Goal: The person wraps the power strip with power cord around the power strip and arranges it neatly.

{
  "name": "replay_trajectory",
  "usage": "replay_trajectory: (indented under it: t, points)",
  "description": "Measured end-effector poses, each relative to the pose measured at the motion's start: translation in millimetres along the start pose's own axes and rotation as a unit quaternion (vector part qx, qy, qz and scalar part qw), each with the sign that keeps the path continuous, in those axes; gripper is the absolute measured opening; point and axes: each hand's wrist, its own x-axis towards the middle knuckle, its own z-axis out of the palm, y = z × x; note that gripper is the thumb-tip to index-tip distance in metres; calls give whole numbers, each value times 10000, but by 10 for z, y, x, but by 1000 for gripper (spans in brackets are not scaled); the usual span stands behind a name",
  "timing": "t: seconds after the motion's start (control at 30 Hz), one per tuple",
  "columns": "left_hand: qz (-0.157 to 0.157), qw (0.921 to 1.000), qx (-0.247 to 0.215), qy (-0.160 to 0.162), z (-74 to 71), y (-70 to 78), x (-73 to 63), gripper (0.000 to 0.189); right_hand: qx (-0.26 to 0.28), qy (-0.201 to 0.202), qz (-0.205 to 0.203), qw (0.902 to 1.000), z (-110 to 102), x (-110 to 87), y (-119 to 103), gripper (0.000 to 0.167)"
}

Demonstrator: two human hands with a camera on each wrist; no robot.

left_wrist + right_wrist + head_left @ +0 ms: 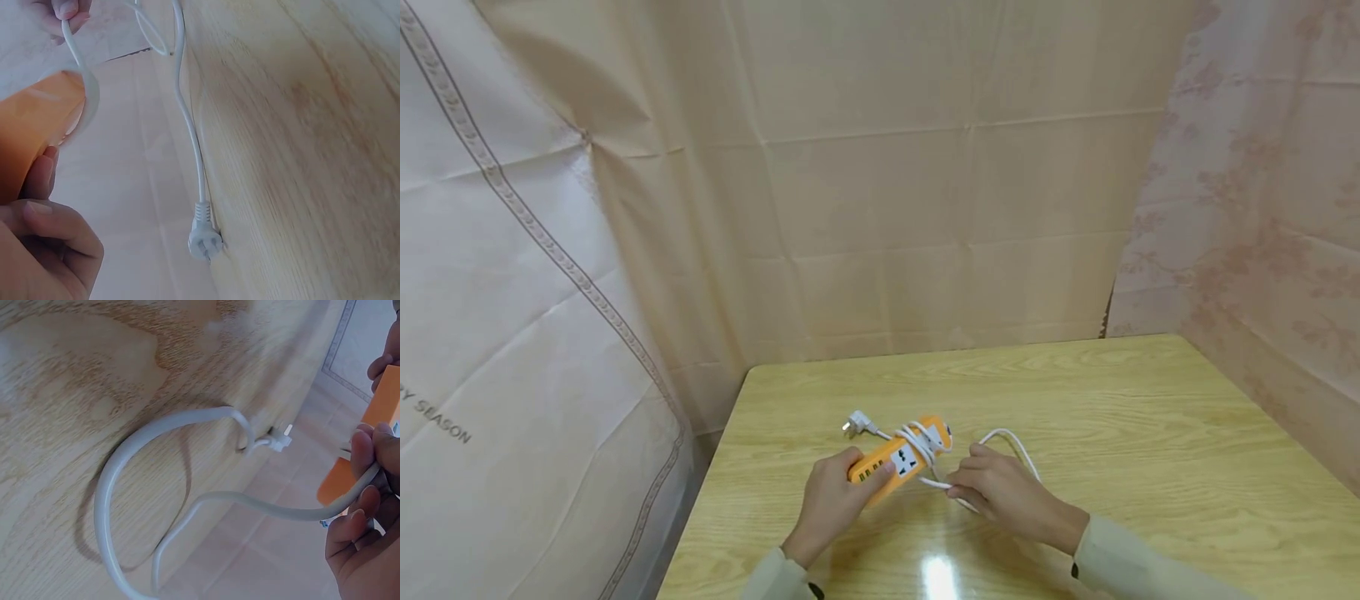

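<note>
An orange power strip (868, 463) with white sockets is gripped at its near end by my left hand (833, 498), the thumb over its face. White cord (1021, 446) is wrapped round the strip's far part. My right hand (1003, 492) pinches the cord just to the right of the strip, and a slack loop arches beyond the fingers. The cord's plug (857, 422) lies to the upper left of the strip. In the left wrist view the plug (205, 240) shows its prongs. The right wrist view shows the cord (107, 512) curving in a wide loop by the tabletop.
The wooden table (1120, 400) lies beneath both hands. A beige cloth (880, 200) hangs behind it, a white printed cloth (512, 333) is at the left, and a floral cloth (1270, 208) at the right.
</note>
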Motion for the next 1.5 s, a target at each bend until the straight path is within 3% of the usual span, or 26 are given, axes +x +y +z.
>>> replay_trajectory:
  t: [0.3,0.53,0.73,0.87,1.0,1.13,1.3,1.5]
  points:
    - [33,9993,241,-284,-38,-65,17,47,68,111,-194,9997,-48,22,6,6]
    - [193,9969,514,-559,-65,-42,35,46,-71,149,-497,9986,-94,65,19,16]
    - [145,9968,617,-481,-49,-5,38,46,-270,100,-679,9973,-99,84,19,16]
    - [142,9963,715,-461,-30,16,50,46,-172,153,-752,9969,-104,103,31,7]
    - [310,9934,754,-802,-16,33,51,45,-43,223,-822,9964,-111,126,49,18]
    - [552,9883,760,-1199,-35,59,52,43,-151,331,-952,9948,-122,158,69,11]
    - [808,9833,855,-1386,-96,138,79,43,-327,322,-1127,9926,-138,186,102,16]
    - [987,9751,1049,-1685,-142,211,107,43,-158,54,-1342,9908,-167,217,115,21]
